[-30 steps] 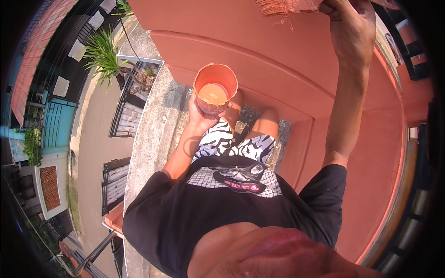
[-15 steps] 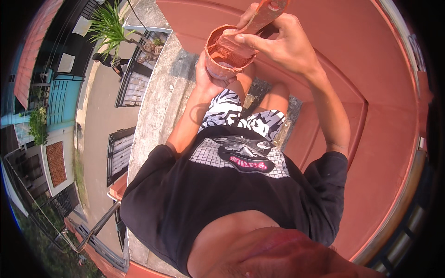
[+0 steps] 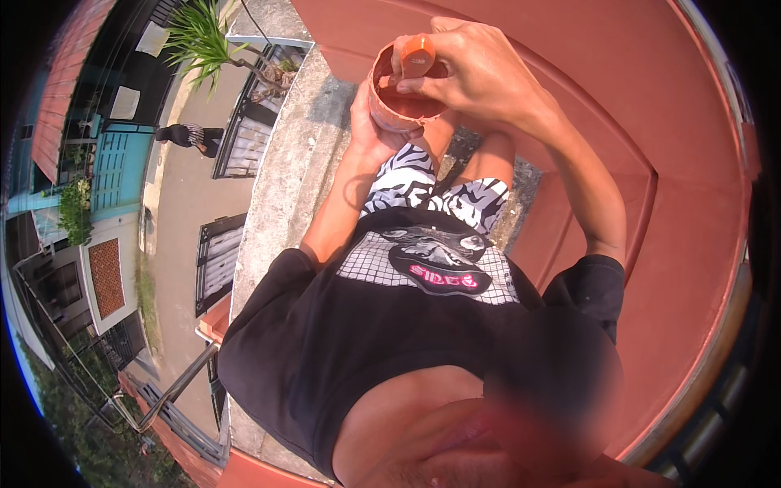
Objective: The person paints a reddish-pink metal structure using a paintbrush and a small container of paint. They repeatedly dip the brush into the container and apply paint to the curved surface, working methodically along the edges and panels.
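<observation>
In the frame's upper centre, I judge this dipping: left hand cradling the round orange-red cup, right hand gripping the orange-handled paintbrush, whose lift-out calls for steadiness.

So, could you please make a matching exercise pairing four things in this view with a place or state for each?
1. orange-handled paintbrush
2. round reddish-orange paint cup
3. spiky green plant
4. black short-sleeved T-shirt

A. at the picture's upper left
B. gripped by the right hand
C. printed with white grid
D. held by the left hand

Pairs: 1-B; 2-D; 3-A; 4-C
</observation>
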Tool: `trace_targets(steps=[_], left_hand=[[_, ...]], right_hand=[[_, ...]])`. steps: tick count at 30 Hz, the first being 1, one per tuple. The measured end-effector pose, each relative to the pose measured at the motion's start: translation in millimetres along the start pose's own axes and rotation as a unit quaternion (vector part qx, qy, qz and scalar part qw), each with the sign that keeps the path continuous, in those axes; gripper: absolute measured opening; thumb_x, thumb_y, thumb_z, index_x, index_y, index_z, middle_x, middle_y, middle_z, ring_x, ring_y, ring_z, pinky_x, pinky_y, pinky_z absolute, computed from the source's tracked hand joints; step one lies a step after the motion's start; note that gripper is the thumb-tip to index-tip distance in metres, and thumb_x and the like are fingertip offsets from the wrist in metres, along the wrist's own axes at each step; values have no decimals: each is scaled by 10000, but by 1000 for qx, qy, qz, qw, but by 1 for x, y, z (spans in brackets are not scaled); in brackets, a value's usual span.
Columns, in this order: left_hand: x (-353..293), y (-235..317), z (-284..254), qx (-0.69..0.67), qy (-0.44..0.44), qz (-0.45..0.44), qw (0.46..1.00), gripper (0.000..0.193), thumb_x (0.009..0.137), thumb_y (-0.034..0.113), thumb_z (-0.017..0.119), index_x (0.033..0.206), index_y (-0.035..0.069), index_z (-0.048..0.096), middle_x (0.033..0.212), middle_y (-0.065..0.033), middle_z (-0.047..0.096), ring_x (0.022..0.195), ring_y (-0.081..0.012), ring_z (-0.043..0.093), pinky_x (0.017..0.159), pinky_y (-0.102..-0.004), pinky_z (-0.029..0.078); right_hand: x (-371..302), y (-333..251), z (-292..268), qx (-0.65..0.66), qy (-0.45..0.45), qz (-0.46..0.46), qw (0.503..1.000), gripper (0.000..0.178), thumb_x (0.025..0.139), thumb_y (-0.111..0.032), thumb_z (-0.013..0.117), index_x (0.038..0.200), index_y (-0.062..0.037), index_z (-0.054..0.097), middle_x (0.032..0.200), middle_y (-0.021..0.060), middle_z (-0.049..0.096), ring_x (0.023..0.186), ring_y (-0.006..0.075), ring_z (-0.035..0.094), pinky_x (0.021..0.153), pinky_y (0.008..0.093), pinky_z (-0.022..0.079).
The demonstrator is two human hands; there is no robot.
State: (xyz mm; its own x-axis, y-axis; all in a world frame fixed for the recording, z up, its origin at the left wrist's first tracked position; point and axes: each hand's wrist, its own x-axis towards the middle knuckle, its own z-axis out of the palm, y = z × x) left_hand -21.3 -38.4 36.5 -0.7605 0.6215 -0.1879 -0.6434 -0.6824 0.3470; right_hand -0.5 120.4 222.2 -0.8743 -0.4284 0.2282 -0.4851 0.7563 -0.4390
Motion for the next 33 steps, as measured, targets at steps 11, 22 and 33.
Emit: trace_targets(steps=[11,22,33], left_hand=[[3,2,8,2,-84,-49,995,683,1017,653,350,1359,91,533,1109,-180,693,814,-371,730,382,-314,476],[7,-6,26,6,0,-37,999,684,1005,663,326,1402,146,530,1143,-140,705,855,-321,740,424,-299,470],[2,1,17,46,1,15,999,751,1012,700,270,1445,132,502,1164,-150,687,813,-351,705,430,-307,443]], right_hand=[[-11,12,-15,1,120,-177,977,226,755,-171,818,972,-146,759,758,31,675,710,244,566,647,397,488],[-19,20,-6,-75,218,-190,954,292,716,-157,802,996,-170,719,744,-9,687,677,231,672,569,376,514],[-16,4,-14,295,213,122,924,88,899,-55,749,899,4,683,773,51,705,701,81,642,635,264,518]])
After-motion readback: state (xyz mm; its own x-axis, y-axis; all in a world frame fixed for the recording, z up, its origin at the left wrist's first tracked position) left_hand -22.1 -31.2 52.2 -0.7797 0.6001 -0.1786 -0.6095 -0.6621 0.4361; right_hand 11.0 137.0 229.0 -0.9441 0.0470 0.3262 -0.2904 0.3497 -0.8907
